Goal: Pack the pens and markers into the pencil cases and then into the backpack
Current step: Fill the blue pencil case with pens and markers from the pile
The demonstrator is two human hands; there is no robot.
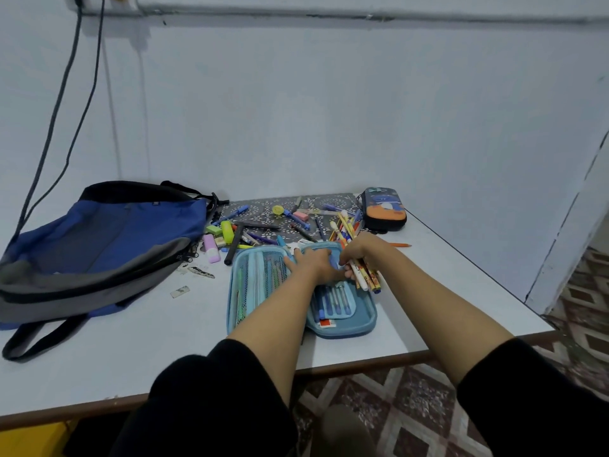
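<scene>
Backpack [105, 239] lies flat at the far left of the worktop [131, 341], zip side facing the middle, nothing packed in it yet as far as I can see. Right of it a pink highlighter [211, 248], a black marker [234, 242] and a scatter of loose pens [263, 225] sit on and beside a patterned mat [329, 201]. Blue pencil case [257, 282] lies open in the middle, long axis running away from the person, mesh half on the left, elastic-loop half on the right with some pens already in it. Left hand [313, 262] rests on the centre of the case, fingers fairly straight and spread, pressing it down. Right hand [362, 252] is just beside it, touching or nearly so, fingers curled round a bundle of pens [365, 278]. The bundle runs far-to-near, roughly along the case, its near ends over the right half's edge. Likely next: lower the bundle into the right half, right hand nearer. The left hand and the pens already in the loops crowd that spot. Dark pencil case [384, 209] stands closed at far right, an orange pencil [400, 245] just near it
</scene>
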